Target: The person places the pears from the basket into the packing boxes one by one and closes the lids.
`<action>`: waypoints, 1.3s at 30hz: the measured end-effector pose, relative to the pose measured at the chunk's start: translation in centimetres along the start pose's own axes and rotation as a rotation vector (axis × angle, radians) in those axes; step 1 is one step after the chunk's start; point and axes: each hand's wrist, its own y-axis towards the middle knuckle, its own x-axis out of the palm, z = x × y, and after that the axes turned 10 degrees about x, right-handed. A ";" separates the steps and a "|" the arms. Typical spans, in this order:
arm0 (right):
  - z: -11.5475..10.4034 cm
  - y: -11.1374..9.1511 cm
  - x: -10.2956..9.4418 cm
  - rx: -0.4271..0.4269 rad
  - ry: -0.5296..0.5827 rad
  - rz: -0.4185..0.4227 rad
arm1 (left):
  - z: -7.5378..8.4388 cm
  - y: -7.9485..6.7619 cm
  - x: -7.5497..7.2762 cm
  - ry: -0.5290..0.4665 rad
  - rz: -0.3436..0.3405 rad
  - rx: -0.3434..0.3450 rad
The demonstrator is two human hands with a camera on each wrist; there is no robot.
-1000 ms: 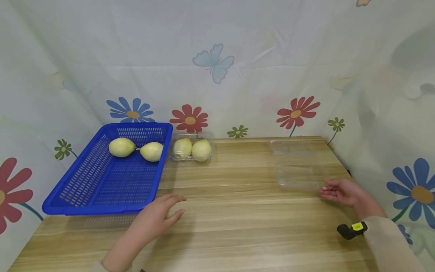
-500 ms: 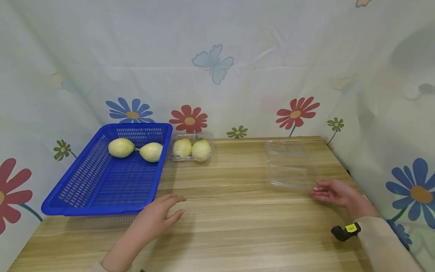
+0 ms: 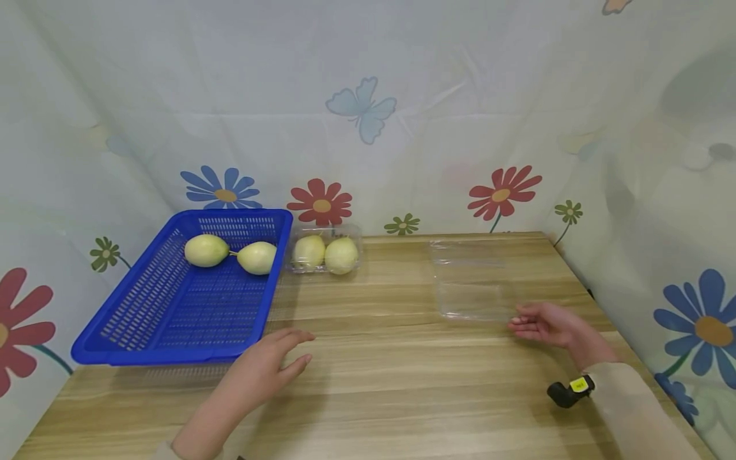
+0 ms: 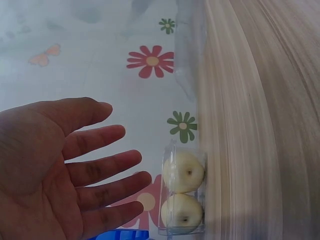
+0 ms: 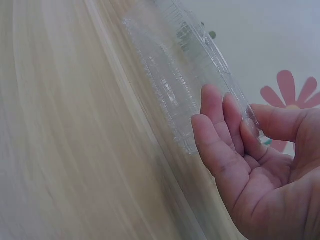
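My right hand (image 3: 543, 326) pinches the near right corner of a clear plastic clamshell box (image 3: 468, 300), thumb on one side of its edge and fingers on the other. In the right wrist view the see-through box (image 5: 170, 82) extends away from the curled fingers. Its lid part stands toward the wall. My left hand (image 3: 267, 364) hovers by the near right corner of the blue basket (image 3: 172, 354), fingers spread and holding nothing. The left wrist view shows that palm (image 4: 30, 165) with relaxed, separate fingers.
Two pale yellow pears (image 3: 207, 250) lie inside the basket at the back left. Right of it, another clear clamshell (image 3: 299, 268) holds two more pears (image 3: 342, 255). A flower-print curtain (image 3: 431, 160) hangs behind and beside the wooden table (image 3: 402, 396).
My right hand has slid the clear clamshell box leftward along the table. The left hand, the basket and the pears stay where they were.
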 end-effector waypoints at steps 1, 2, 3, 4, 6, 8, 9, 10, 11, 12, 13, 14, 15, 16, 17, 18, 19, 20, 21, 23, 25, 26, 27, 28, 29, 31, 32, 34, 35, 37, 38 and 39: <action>0.0 0.1 0.2 0.001 -0.008 0.004 | 0.0 0.0 0.0 0.001 0.000 -0.001; 0.0 0.3 0.4 0.001 -0.014 0.007 | 0.0 0.0 0.0 0.001 0.000 -0.001; -0.1 0.5 0.7 0.001 -0.018 0.011 | 0.0 0.0 0.0 0.002 0.000 -0.001; -0.1 0.7 0.9 0.002 -0.026 0.017 | 0.0 0.0 0.0 0.002 0.000 0.000; -0.2 1.1 1.4 -0.002 -0.045 0.020 | 0.0 0.0 0.0 0.001 -0.003 -0.001; -0.2 1.4 1.9 -0.006 -0.065 0.016 | 0.0 0.0 0.0 0.001 -0.008 -0.002; -0.3 1.6 2.2 -0.007 -0.074 0.013 | 0.0 0.0 0.0 0.001 -0.010 0.000; -0.3 1.7 2.5 -0.007 -0.081 0.007 | 0.0 0.0 0.0 0.001 -0.011 -0.001; -0.3 1.9 2.7 -0.008 -0.088 0.002 | 0.0 0.0 0.0 0.000 -0.012 -0.001; -0.4 2.0 2.9 -0.008 -0.091 -0.002 | 0.1 0.0 0.0 0.001 -0.012 0.000; -0.4 2.2 3.2 -0.005 -0.092 -0.002 | 0.0 0.0 0.0 0.002 -0.011 0.002; -0.4 2.3 3.5 -0.003 -0.094 -0.002 | 0.0 0.0 0.0 0.004 -0.009 0.003; -0.5 2.5 3.8 -0.002 -0.096 -0.003 | 0.1 0.0 0.0 0.004 -0.005 0.003; -0.5 2.6 4.1 -0.005 -0.097 -0.006 | 0.1 0.0 0.0 0.006 -0.003 0.004; -0.5 2.8 4.4 -0.005 -0.099 -0.004 | 0.0 0.0 0.0 0.006 -0.001 0.006; -0.5 2.9 4.7 -0.008 -0.098 -0.007 | 0.0 0.0 0.0 0.007 0.000 0.008; -0.5 3.1 5.0 -0.010 -0.096 -0.010 | 0.0 0.0 0.0 0.007 0.002 0.008; -0.6 3.3 5.3 -0.015 -0.093 -0.016 | 0.0 0.0 0.0 0.007 0.002 0.009; -0.6 3.4 5.6 -0.019 -0.089 -0.022 | 0.1 0.0 -0.1 0.007 0.003 0.009; -0.6 3.7 6.1 -0.027 -0.076 -0.030 | 0.1 0.0 -0.1 0.008 0.003 0.012; -0.5 4.0 6.6 -0.033 -0.063 -0.036 | 0.1 0.0 -0.2 0.012 0.006 0.014; -0.6 4.2 6.9 -0.035 -0.058 -0.039 | 0.1 0.0 -0.2 0.015 0.008 0.014; -0.5 4.4 7.2 -0.036 -0.053 -0.038 | 0.1 0.0 -0.2 0.020 0.011 0.015; -0.6 4.5 7.4 -0.038 -0.052 -0.038 | 0.1 0.0 -0.2 0.024 0.014 0.017; -0.6 4.7 7.7 -0.037 -0.050 -0.034 | 0.1 0.0 -0.2 0.028 0.016 0.018; -0.6 5.0 8.1 -0.036 -0.048 -0.028 | 0.1 0.0 -0.2 0.035 0.021 0.020; -0.5 5.2 8.3 -0.037 -0.051 -0.026 | 0.1 0.0 -0.2 0.036 0.021 0.020; -0.5 5.5 8.6 -0.037 -0.055 -0.015 | 0.0 0.0 -0.2 0.037 0.021 0.022; -0.4 5.6 8.8 -0.037 -0.056 -0.004 | 0.0 0.0 -0.3 0.036 0.022 0.020; -0.4 5.9 9.1 -0.040 -0.062 0.007 | 0.0 0.0 -0.3 0.034 0.022 0.020; -0.3 6.0 9.2 -0.043 -0.064 0.012 | 0.0 0.0 -0.3 0.032 0.020 0.021; -0.3 6.1 9.3 -0.043 -0.064 0.018 | 0.0 0.0 -0.3 0.031 0.021 0.023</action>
